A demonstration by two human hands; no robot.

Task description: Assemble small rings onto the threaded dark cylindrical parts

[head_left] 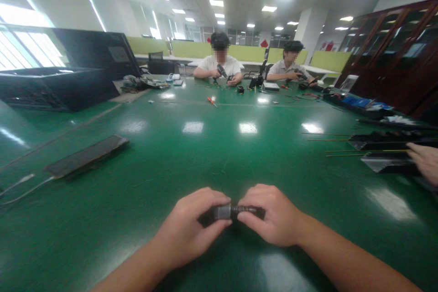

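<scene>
Fingertips (227, 200) of the left hand (186, 223) pinch a dark-grey, rectangular block (223, 212); the right hand (275, 216) pinches a slim, dark, ribbed shaft (245, 209). Probably stiff, light; flat block faces should grip best.

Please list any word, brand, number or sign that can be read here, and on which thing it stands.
No text can be read.
Pale patch on the black panel: too blurred.
Red diamond at the back: too small.
Dark part in the left hand and right hand: nothing readable.
</scene>
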